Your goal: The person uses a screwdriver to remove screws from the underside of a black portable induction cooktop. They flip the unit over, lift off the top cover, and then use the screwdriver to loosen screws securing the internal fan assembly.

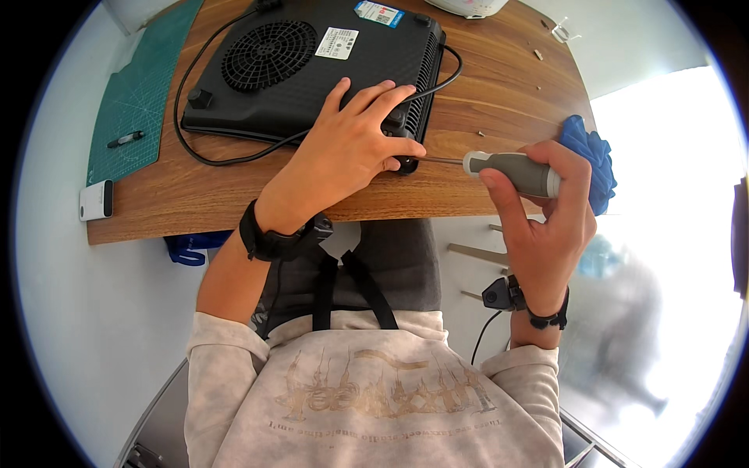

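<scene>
A black appliance [269,109] with a round fan grille, side vents and small feet lies on the wooden table, its grille side up. My left hand [351,132] rests on its near right corner with the fingers spread, thumb and forefinger close to the screwdriver's tip. My right hand [550,191] grips a screwdriver [515,173] by its grey-and-white handle. The shaft points left and reaches the side of that corner, where the tip is hidden by my left fingers. A black power cord [226,162] loops around the appliance and passes by my left hand.
At the left lie a green cutting mat [140,86], a black marker [126,139] and a small white device [97,200]. A blue cloth [589,160] sits at the right table edge. Small bits [537,54] are scattered on the wooden table [507,93]. A white object [468,6] stands at the back.
</scene>
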{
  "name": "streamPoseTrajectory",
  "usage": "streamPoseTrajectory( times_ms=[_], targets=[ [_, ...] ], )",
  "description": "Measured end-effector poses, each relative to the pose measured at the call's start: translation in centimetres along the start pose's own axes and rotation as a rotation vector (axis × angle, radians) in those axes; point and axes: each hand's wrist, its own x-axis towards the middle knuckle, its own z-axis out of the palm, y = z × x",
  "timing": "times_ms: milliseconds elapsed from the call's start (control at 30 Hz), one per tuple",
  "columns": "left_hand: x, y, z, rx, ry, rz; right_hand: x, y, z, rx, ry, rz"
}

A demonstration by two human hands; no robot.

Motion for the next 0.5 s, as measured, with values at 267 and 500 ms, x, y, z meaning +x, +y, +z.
streamPoseTrajectory(
  times_ms=[267,500],
  targets=[
    [0.0,-0.1,0.2,-0.008,-0.001,0.002,0.4,-0.3,0.0,0.035,-0.041,0.055],
    [0.0,0.0,-0.2,-0.012,-0.006,-0.01,2.4,-1.4,-0.9,-0.111,-0.175,-0.053]
  ],
)
